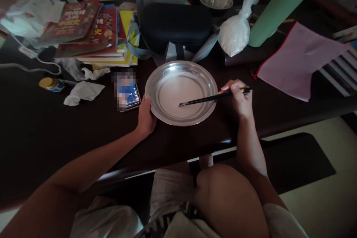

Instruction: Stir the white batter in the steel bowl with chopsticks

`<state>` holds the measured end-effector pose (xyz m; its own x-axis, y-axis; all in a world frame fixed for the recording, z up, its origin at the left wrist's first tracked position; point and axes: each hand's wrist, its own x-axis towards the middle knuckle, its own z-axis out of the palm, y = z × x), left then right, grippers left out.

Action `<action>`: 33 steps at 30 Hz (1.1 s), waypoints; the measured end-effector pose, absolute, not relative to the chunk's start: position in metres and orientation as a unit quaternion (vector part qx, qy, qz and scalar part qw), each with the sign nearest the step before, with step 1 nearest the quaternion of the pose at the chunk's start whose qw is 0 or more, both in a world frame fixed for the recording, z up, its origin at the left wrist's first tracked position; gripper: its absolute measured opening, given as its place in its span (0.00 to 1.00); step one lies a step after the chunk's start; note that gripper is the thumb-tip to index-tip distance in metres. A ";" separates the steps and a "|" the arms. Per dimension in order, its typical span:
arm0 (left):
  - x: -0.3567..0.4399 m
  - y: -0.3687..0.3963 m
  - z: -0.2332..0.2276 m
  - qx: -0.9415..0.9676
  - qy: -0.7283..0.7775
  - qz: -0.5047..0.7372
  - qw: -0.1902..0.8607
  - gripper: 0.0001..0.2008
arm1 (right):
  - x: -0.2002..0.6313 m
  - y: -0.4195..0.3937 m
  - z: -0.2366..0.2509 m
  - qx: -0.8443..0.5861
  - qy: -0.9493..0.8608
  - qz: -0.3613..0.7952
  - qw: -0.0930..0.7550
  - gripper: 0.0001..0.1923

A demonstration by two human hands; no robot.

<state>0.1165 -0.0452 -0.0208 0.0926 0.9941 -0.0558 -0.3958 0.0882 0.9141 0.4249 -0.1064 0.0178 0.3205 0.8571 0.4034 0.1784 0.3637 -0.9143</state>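
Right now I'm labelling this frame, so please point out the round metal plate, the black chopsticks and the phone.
Round metal plate (pixel 167 117): head view, on its near rim.
Black chopsticks (pixel 206 99): head view, mid-shaft over the plate.
Phone (pixel 131 96): head view, on its lit screen.

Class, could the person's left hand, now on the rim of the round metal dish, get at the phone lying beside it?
Probably yes. The left hand grips the rim of the round metal dish, and the phone lies face up just beside it on the dark table, with nothing between them.
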 end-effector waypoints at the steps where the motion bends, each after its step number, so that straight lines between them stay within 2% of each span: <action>1: 0.117 -0.045 -0.021 0.388 0.387 0.553 0.627 0.19 | 0.424 -0.107 0.018 -0.501 -0.531 0.272 0.627 0.17; 3: 0.117 -0.045 -0.021 0.389 0.389 0.554 0.624 0.20 | 0.424 -0.106 0.018 -0.512 -0.536 0.260 0.619 0.17; 8: 0.118 -0.046 -0.021 0.397 0.387 0.557 0.619 0.18 | 0.426 -0.105 0.018 -0.506 -0.487 0.215 0.678 0.19; 13: 0.116 -0.045 -0.022 0.400 0.381 0.553 0.623 0.17 | 0.426 -0.106 0.016 -0.495 -0.539 0.278 0.623 0.15; 19: 0.116 -0.046 -0.022 0.405 0.382 0.553 0.620 0.19 | 0.426 -0.106 0.019 -0.513 -0.509 0.214 0.658 0.17; 23: 0.117 -0.046 -0.020 0.399 0.383 0.556 0.620 0.19 | 0.424 -0.107 0.022 -0.510 -0.552 0.253 0.609 0.19; 25: 0.117 -0.046 -0.020 0.397 0.383 0.557 0.621 0.18 | 0.424 -0.108 0.022 -0.518 -0.569 0.231 0.596 0.21; 29: 0.117 -0.046 -0.020 0.389 0.373 0.562 0.627 0.18 | 0.426 -0.108 0.023 -0.518 -0.543 0.172 0.638 0.25; 33: 0.117 -0.046 -0.019 0.387 0.373 0.557 0.633 0.18 | 0.425 -0.108 0.022 -0.486 -0.565 0.222 0.628 0.23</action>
